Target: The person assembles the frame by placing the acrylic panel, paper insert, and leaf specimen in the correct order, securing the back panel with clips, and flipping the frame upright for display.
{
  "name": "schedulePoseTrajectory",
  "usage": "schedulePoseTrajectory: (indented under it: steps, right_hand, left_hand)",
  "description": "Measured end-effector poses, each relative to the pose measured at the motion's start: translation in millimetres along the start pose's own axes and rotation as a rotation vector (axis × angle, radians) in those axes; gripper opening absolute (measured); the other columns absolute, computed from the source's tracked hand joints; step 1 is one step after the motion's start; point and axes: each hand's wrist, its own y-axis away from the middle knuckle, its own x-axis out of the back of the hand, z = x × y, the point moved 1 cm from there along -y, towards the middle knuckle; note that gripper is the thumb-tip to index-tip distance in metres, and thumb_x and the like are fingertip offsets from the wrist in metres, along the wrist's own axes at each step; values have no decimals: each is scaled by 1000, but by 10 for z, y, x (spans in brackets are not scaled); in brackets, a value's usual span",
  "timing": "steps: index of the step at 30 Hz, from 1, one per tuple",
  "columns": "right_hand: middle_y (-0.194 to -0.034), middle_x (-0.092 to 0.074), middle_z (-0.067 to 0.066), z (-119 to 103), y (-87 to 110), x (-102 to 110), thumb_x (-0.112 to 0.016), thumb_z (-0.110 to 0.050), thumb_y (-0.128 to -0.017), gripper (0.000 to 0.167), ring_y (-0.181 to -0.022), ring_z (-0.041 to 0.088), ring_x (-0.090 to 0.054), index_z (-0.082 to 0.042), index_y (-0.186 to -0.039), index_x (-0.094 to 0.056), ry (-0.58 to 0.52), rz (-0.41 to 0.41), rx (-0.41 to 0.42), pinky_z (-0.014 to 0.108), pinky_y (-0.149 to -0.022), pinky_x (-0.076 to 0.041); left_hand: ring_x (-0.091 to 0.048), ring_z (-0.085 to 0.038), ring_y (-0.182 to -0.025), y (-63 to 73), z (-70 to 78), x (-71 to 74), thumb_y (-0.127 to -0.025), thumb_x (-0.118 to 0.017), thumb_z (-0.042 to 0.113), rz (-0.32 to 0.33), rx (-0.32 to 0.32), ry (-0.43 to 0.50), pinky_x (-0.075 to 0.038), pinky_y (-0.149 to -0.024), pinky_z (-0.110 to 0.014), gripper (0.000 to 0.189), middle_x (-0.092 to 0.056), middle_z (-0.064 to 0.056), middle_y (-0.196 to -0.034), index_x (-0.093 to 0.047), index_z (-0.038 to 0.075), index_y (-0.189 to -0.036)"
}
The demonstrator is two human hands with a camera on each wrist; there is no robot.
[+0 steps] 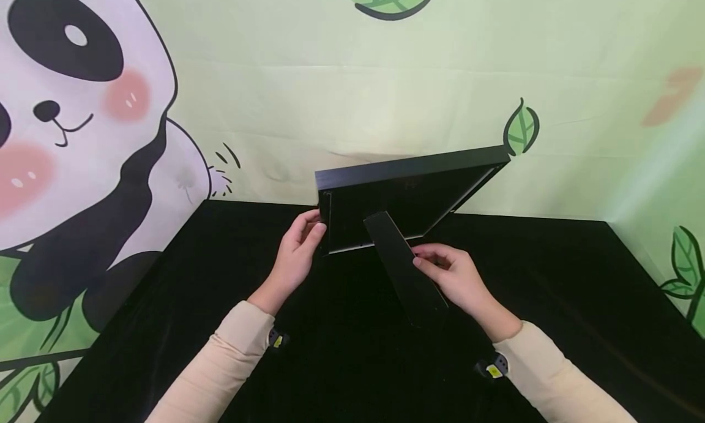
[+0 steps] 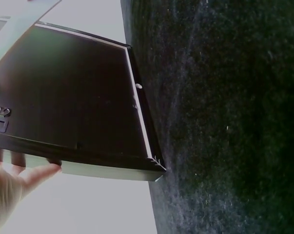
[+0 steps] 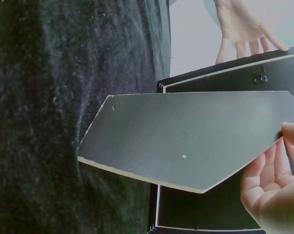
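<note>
A black picture frame (image 1: pixel 352 212) stands tilted on the table, its back toward me. From that back a black easel stand (image 1: pixel 401 270) swings out and reaches down to the tabletop. My left hand (image 1: pixel 294 250) holds the frame by its left side, thumb and fingers along the edge. With the thumb and fingers of my right hand (image 1: pixel 456 277) I pinch the right edge of the stand, about midway down. The right wrist view shows the broad, angled face of the stand (image 3: pixel 186 139). A small metal hanger (image 2: pixel 0 119) sits on the backing near the left side.
A black cloth (image 1: pixel 551 288) covers the table. Behind it hangs a pale green backdrop (image 1: pixel 264 104) printed with a large panda (image 1: pixel 93 123) on the left and leaves. Both wrists carry small dark straps with a camera.
</note>
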Motion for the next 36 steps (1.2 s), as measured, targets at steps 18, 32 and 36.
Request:
schedulePoseTrajectory:
  steps: [18,32,36]
  right_hand:
    - [-92,-65,-13,-538,34,676,-59,-23,-97,31,-80,2,-59,3,-113,-65,61,340,42,14,-70,-48]
    - [-96,-61,-7,-929,-164,1117,-64,-20,-93,25,-86,6,-61,-9,-116,-65,-118,596,26,12,-67,-50]
    - [-106,-59,-6,-959,-227,1100,-64,-23,-93,43,-92,3,-63,-3,-131,-57,-128,528,7,13,-72,-51]
  left_hand:
    - [-44,-33,-130,-46,-86,133,-104,-44,18,-140,117,107,-40,-102,-54,43,-46,-24,-140,-41,-2,-141]
    - [-45,-32,-129,-218,-411,290,-102,-48,20,-204,212,148,-36,-105,-56,46,-45,-27,-140,-42,-5,-140]
    - [-52,-22,-121,-250,-490,312,-100,-52,16,-228,265,158,-38,-104,-53,47,-48,-28,-138,-42,-8,-139]
